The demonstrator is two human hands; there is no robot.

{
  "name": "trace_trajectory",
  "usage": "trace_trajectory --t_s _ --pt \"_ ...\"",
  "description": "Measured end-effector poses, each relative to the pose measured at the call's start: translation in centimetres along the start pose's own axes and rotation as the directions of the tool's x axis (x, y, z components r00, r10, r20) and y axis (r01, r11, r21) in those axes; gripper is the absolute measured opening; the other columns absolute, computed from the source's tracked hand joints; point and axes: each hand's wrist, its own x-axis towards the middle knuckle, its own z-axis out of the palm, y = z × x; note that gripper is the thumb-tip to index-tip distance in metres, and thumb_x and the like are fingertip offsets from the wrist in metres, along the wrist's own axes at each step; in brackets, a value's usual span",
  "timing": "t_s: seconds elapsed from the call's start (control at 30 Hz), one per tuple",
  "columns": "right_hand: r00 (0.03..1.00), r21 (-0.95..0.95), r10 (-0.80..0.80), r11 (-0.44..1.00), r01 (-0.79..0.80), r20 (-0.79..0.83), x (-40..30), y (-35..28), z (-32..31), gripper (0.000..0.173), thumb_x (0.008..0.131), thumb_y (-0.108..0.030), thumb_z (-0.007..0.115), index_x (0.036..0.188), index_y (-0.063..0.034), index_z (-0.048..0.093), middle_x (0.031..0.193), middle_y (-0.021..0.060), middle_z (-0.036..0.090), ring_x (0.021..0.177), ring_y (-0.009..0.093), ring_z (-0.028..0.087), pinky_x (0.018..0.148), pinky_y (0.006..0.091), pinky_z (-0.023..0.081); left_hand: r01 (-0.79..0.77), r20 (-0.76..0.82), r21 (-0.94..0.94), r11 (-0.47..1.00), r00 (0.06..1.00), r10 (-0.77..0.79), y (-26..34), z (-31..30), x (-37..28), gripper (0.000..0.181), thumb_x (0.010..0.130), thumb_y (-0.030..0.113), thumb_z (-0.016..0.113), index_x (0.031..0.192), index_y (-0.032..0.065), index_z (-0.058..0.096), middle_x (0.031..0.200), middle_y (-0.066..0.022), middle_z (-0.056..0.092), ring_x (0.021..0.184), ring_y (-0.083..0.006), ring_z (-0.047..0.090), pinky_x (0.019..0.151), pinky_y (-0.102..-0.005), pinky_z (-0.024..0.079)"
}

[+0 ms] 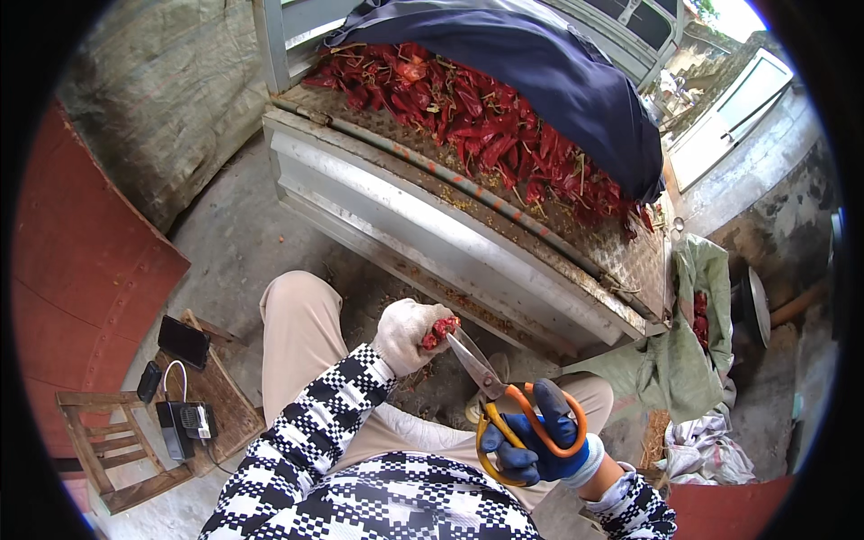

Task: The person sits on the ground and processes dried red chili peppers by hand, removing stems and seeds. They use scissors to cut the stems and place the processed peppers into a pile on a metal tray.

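Observation:
My left hand [410, 336], in a pale knit glove, is closed around a small bunch of dried red chili peppers [440, 333]. In a blue coated glove, my right hand [533, 439] grips a pair of scissors [487, 382] with orange and yellow handles. The scissor blades point up and to the left, with their tips beside the peppers. Beyond both hands, a large heap of dried red chili peppers [466, 108] lies on the truck bed, partly under a dark blue cloth [526, 61].
The lowered metal tailgate [432, 229] hangs before my knees. At right stands a green woven sack [688, 378] with red peppers inside, near white sacks [709, 452]. A wooden chair [229, 418] at left holds a phone [183, 342] and chargers [177, 428].

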Motion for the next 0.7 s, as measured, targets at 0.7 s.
trace_trajectory --t_s 0.7 --pt "0.964 -0.23 -0.261 0.936 0.267 0.056 5.3 1.0 -5.8 0.08 0.085 -0.073 0.047 0.094 0.0059 0.061 0.062 0.0016 0.052 0.041 0.006 0.035 0.036 0.0197 0.025 0.273 0.082 -0.853 0.444 0.912 -0.402 -0.7 3.0 -2.1 0.016 0.089 0.004 0.061 0.105 -0.0003 0.058 0.097 -0.0054 0.064 0.092 -0.0115 0.06 0.086 -0.0263 0.05"
